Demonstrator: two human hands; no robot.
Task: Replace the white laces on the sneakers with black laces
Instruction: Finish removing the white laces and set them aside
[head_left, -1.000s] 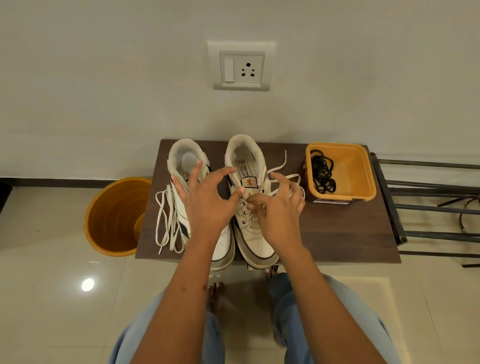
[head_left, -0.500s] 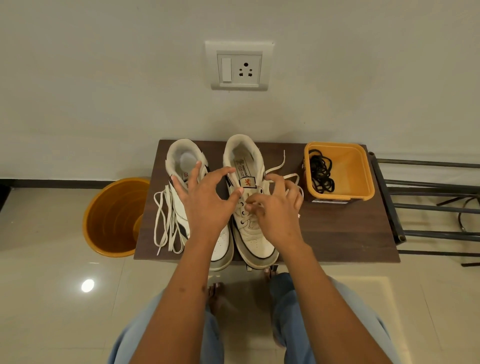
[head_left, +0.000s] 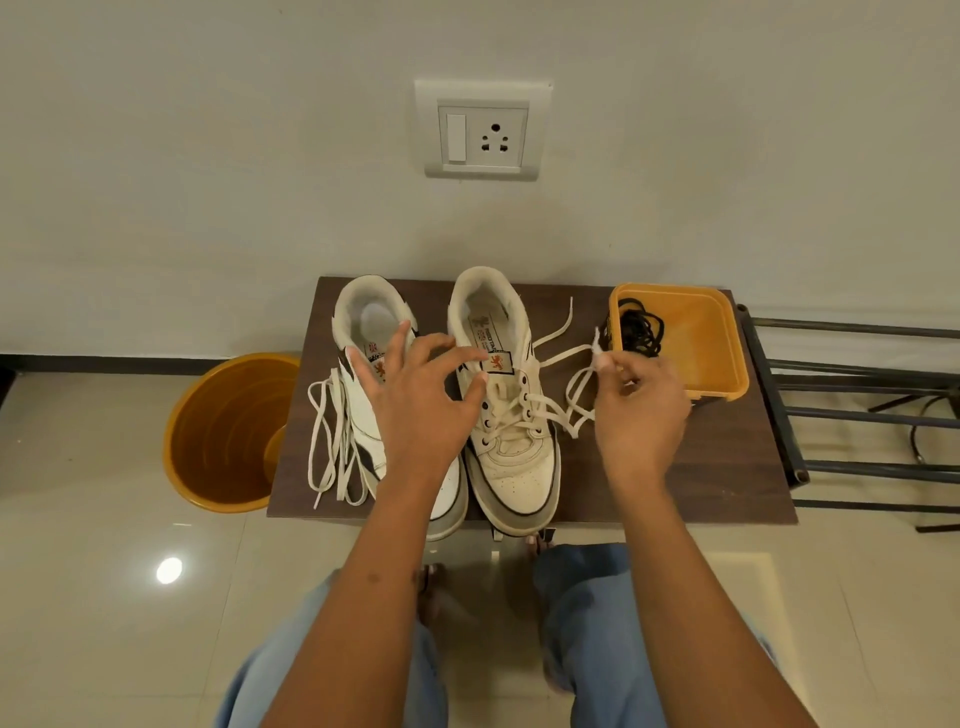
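On the brown bench (head_left: 675, 467) two white sneakers stand side by side. The right hand (head_left: 641, 410) pinches the white lace (head_left: 563, 387) of the right sneaker (head_left: 511, 415), drawn out to that side. The left hand (head_left: 421, 400) hovers with fingers spread, holding nothing, over the left sneaker (head_left: 371, 332). A loose white lace (head_left: 332, 441) lies left of that sneaker. Black laces (head_left: 641, 327) sit in the orange tub (head_left: 722, 358).

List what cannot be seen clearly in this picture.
Head view only:
- Left white sneaker: its eyelets, hidden by the left hand.
- Round orange plastic bin: its right side, behind the brown wooden table.
- Tongue label print on the right white sneaker: too small.
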